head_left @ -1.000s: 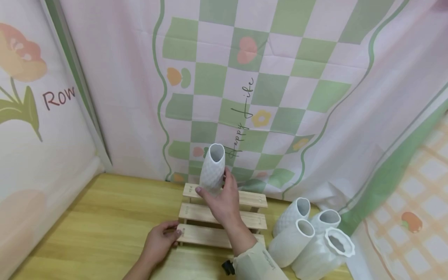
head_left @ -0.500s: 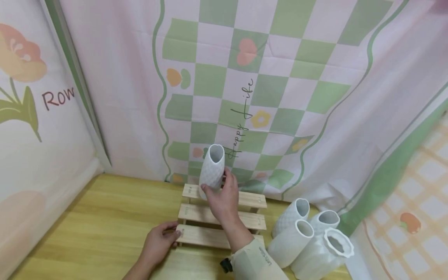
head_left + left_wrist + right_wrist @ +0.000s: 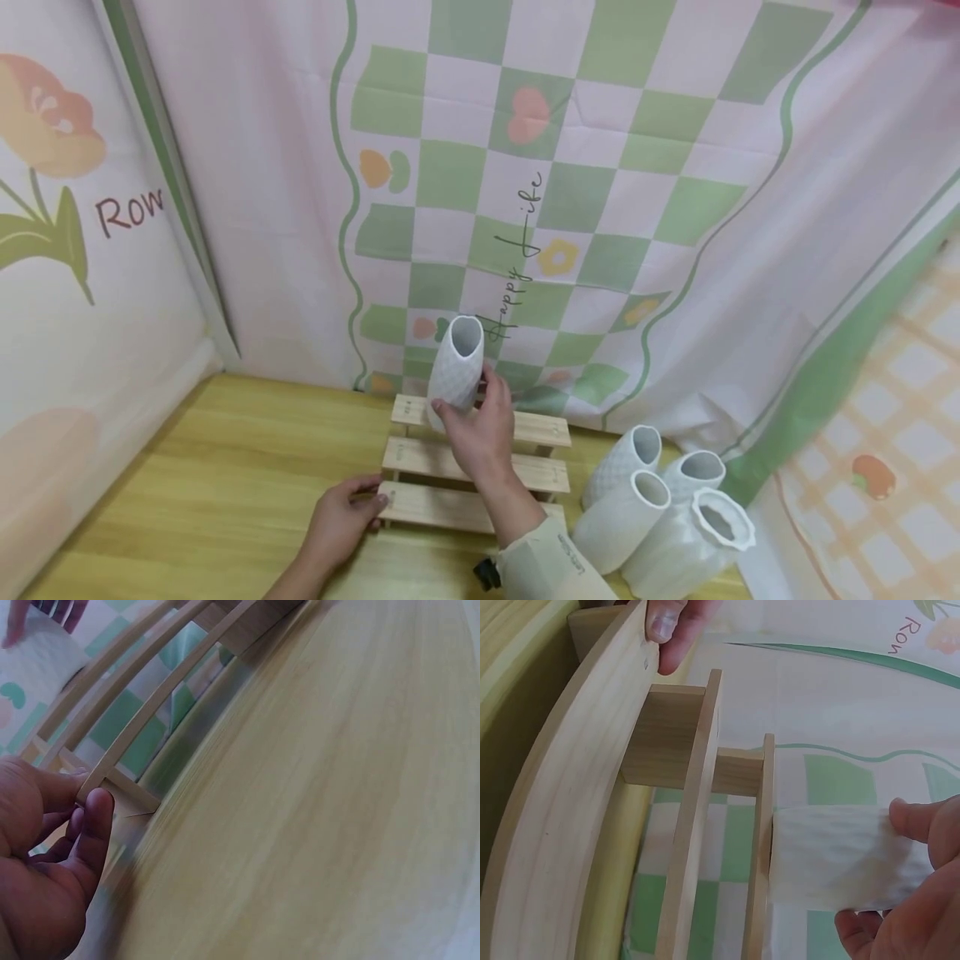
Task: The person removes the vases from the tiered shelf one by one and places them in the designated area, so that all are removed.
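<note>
A three-step wooden rack [image 3: 435, 504] stands on the table. On the left part of its top step is a slim white vase [image 3: 455, 379] with a textured surface and an open mouth. My right hand [image 3: 483, 437] holds this vase low on its body, thumb at the front and fingers round the right side. In the right wrist view, the base of the vase [image 3: 817, 859] meets the top slat [image 3: 760, 862]. My left hand [image 3: 337, 521] pinches the left end of the lowest step, and the left wrist view shows thumb and fingers on that slat [image 3: 142, 724].
Several white vases stand together right of the rack, among them a wide one with a scalloped rim [image 3: 675, 546] and a smooth slim one [image 3: 618, 521]. A checked cloth [image 3: 450, 175] hangs behind the rack. The wood-grain table [image 3: 225, 483] extends to the left.
My right thumb has shifted slightly right on the vase, and more of the vase's lower part shows against the top step. The left hand stays on the rack.
</note>
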Available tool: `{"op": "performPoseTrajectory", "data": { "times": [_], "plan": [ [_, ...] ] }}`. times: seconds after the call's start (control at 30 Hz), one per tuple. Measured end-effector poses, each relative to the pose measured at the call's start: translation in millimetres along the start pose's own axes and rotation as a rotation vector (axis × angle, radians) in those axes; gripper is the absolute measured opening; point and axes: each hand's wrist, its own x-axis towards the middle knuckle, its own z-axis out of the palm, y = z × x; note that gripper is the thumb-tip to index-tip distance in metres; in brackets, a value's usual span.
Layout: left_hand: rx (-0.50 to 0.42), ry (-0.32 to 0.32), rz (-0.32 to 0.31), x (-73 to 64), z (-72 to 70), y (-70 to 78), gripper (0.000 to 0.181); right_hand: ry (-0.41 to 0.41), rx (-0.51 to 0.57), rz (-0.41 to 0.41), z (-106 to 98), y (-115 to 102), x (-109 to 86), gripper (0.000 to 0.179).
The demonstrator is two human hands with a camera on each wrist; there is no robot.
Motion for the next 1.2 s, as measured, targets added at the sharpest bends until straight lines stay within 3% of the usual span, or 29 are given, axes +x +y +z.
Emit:
{"op": "performPoseTrajectory", "data": {
  "times": [1.2],
  "plan": [
    [0.01, -0.007, -0.012, 3.5, 0.5, -5.1, 0.04, 0.035, 0.002, 0.021, -60.3, 0.9, -56.4, 0.084]
  ]
}}
